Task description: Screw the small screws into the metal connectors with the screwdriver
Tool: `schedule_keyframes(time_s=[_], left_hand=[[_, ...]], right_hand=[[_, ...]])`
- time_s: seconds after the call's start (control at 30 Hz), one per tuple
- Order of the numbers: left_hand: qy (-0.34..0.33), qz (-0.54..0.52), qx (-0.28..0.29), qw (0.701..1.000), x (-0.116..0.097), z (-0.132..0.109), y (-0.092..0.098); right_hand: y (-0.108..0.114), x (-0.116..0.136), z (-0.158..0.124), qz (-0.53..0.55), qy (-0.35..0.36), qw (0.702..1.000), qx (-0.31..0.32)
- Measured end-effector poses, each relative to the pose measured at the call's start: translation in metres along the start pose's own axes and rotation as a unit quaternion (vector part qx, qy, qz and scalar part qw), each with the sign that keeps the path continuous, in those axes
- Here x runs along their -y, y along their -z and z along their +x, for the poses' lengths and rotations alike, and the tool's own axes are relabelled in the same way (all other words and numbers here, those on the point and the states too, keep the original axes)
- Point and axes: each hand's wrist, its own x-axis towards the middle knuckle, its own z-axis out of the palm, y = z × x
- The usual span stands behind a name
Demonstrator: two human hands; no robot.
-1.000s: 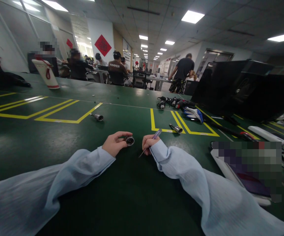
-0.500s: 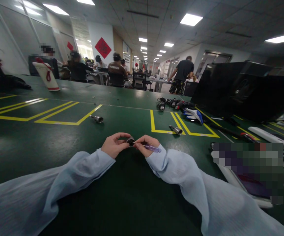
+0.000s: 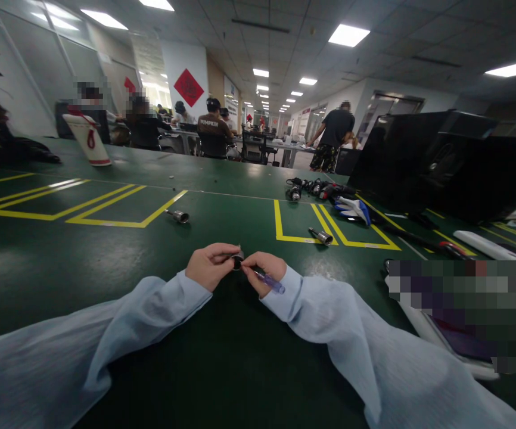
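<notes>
My left hand [image 3: 208, 266] is closed around a small round metal part [image 3: 237, 258] with a dark hollow, which faces my other hand. My right hand [image 3: 264, 269] pinches a thin screwdriver [image 3: 272, 282] with a clear purple handle. Its tip end lies at the mouth of the metal part; fingers hide exactly where it touches. Beyond my hands, one metal socket-like piece with a thin stem [image 3: 179, 216] lies to the left on the green table [image 3: 222, 369]. A similar metal piece [image 3: 322, 236] rests to the right, across a yellow tape line.
Several dark metal parts [image 3: 294, 192] and a blue-and-white glove [image 3: 351, 208] lie at the back right. Black monitors [image 3: 401, 149] stand behind a white tray-like object [image 3: 419, 325] at right. A paper cup [image 3: 89, 140] stands back left. People sit and stand farther off.
The screwdriver's handle has swung toward me and slightly left, so it tilts more steeply. My right fingers have shifted with it. My left hand stays around the metal part.
</notes>
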Motion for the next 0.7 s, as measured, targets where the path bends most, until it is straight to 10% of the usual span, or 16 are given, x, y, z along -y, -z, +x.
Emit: schedule_keyframes(time_s=[0.47, 0.7], left_hand=[[-0.111, 0.086, 0.019, 0.99, 0.007, 0.004, 0.004], [-0.171, 0.209, -0.144, 0.952, 0.007, 0.041, 0.057]], right_hand=[[0.001, 0.0, -0.002, -0.008, 0.077, 0.996, -0.05], [0.009, 0.005, -0.001, 0.02, 0.056, 0.998, -0.001]])
